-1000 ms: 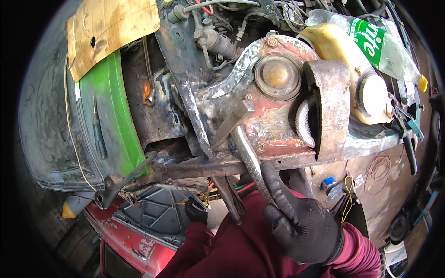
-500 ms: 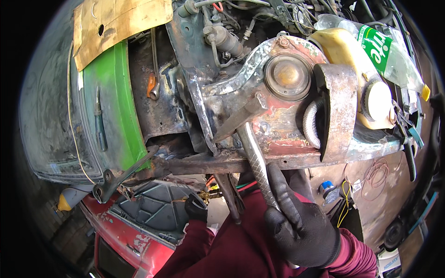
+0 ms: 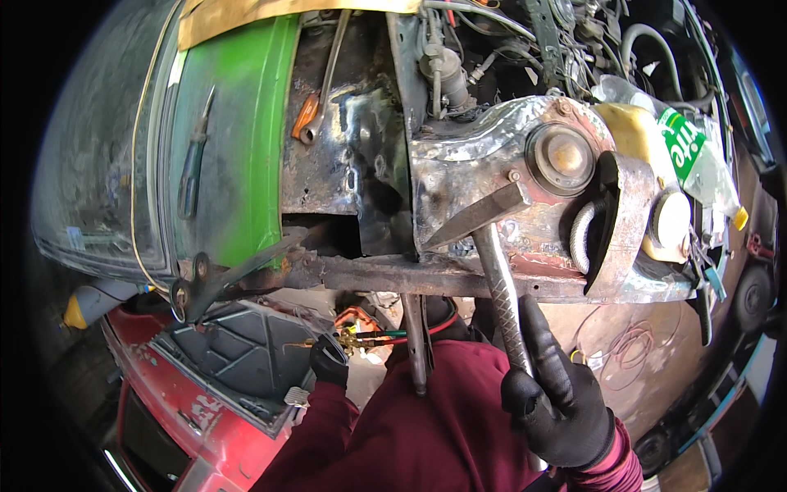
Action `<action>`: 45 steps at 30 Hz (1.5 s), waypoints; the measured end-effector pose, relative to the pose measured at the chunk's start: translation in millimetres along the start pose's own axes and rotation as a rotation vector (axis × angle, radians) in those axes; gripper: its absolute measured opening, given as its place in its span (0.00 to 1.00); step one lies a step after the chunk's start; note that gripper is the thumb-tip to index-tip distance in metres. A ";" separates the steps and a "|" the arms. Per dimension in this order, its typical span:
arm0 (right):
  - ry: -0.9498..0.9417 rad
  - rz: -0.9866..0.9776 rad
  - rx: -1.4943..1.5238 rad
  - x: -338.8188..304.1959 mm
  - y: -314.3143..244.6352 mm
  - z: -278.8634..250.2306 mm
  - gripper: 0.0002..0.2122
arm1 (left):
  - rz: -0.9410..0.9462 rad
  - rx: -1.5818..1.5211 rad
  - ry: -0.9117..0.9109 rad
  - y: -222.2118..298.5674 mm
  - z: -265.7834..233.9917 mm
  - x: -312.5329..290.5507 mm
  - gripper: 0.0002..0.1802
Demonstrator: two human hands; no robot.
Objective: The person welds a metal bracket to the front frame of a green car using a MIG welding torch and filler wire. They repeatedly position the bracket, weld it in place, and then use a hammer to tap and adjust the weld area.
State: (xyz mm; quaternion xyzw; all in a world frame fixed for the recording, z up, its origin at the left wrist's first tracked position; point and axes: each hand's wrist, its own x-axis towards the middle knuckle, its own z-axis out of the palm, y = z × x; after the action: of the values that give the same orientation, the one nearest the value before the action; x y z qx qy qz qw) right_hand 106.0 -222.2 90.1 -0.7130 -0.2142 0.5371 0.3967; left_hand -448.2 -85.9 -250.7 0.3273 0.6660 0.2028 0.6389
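In my gloved right hand [image 3: 566, 398] is a hammer [image 3: 504, 279] with a knurled metal handle, my index finger lying along the shaft. The hammer's head overlaps the worn inner wing panel [image 3: 459, 172], beside a round metal mount [image 3: 564, 158]; whether it touches cannot be told. My gloved left hand [image 3: 329, 366], lower down, is closed around a gas torch [image 3: 348, 338] with brass fittings and green and red hoses. A grey curved edge shows at that hand, its kind unclear. Between my hands a dark metal bar [image 3: 416, 344] hangs below the rusty rail [image 3: 369, 275].
On the green and grey body panel lies a screwdriver [image 3: 193, 160]. A wrench [image 3: 324, 90] rests in the cavity. A curved steel plate [image 3: 627, 225], cream reservoir [image 3: 670, 221] and plastic bottle [image 3: 705, 168] stand right. Behind my left hand is a red car [image 3: 176, 418].
My view has shifted, so the car body sits further right and the left-hand items further left. The hammer remains in my right hand and the torch in my left.
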 end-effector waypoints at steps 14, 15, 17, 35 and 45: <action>0.291 -0.229 -0.540 -1.0 -69.1 -5.4 0.23 | 0.225 0.005 0.122 -72.5 25.2 20.5 0.06; 0.265 -0.237 -0.690 5.1 -78.1 -4.2 0.26 | 0.302 0.228 0.149 -79.1 26.9 20.5 0.06; 0.190 -0.339 -0.909 19.6 -95.2 -1.0 0.29 | -0.092 -0.664 0.159 -88.0 27.4 21.0 0.09; -0.089 -0.376 -1.171 94.2 -165.2 24.1 0.24 | 0.119 -0.155 0.087 -133.0 6.7 20.0 0.15; -0.149 -0.398 -1.272 96.0 -167.2 20.8 0.26 | 0.309 0.486 0.085 -116.3 1.5 9.7 0.22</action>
State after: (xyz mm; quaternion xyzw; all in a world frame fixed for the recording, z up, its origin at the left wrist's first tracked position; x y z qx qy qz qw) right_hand 138.4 -45.7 163.7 -0.7157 -0.6433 0.2708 -0.0252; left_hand -467.0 -161.2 -337.8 0.5594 0.6634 0.1457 0.4751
